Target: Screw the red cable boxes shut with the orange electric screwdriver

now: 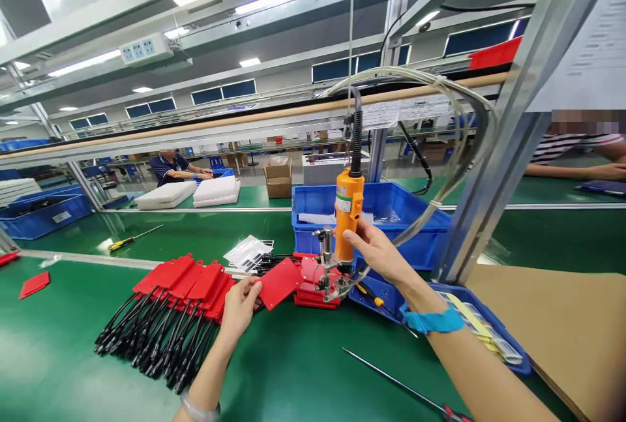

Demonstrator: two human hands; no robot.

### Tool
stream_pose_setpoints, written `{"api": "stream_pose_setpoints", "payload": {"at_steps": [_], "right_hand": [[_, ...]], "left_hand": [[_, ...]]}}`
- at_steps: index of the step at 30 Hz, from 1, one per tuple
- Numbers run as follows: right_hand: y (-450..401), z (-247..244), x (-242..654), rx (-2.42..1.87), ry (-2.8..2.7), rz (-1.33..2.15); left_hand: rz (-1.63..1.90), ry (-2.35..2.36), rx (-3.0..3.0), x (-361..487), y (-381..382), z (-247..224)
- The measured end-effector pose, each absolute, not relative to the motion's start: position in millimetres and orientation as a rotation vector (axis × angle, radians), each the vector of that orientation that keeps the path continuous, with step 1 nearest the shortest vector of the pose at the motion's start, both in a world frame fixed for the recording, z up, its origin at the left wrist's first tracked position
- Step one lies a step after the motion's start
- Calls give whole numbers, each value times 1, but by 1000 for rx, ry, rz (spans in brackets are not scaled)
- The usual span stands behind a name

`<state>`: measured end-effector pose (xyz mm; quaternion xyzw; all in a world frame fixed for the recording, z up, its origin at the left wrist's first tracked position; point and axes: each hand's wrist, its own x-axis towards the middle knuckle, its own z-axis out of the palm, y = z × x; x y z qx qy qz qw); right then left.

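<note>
My left hand (240, 308) pinches the left corner of a flat red plate (281, 284), held slightly above the green table. In my right hand (376, 249) is an orange electric screwdriver (348, 213), upright and hanging from a cable, with a metal fixture at its lower end. Behind and below the fixture lies a stack of red plates (313, 296). Left of my left hand, several red cases (188, 278) with black cables (161, 337) lie in an overlapping row.
A blue bin (401, 203) stands behind the screwdriver, small blue trays (518, 362) at the right. A long screwdriver (391, 379) lies in front, a yellow one (122, 244) far left. Cardboard (562, 317) covers the right side. Two people sit beyond the frame.
</note>
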<state>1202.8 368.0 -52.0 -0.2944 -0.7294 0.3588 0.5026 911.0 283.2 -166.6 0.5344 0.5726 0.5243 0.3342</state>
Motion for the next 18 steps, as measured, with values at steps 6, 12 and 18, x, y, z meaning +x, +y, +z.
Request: {"api": "stream_pose_setpoints", "payload": {"at_steps": [6, 12, 18], "right_hand": [[360, -65, 1217, -772, -1652, 816], [355, -63, 1218, -788, -1637, 795], [353, -62, 1220, -875, -1588, 712]], "left_hand": [[1163, 1378, 1289, 924, 273, -176], [894, 1263, 1228, 954, 249, -206], [802, 1342, 1440, 958, 249, -201]]}}
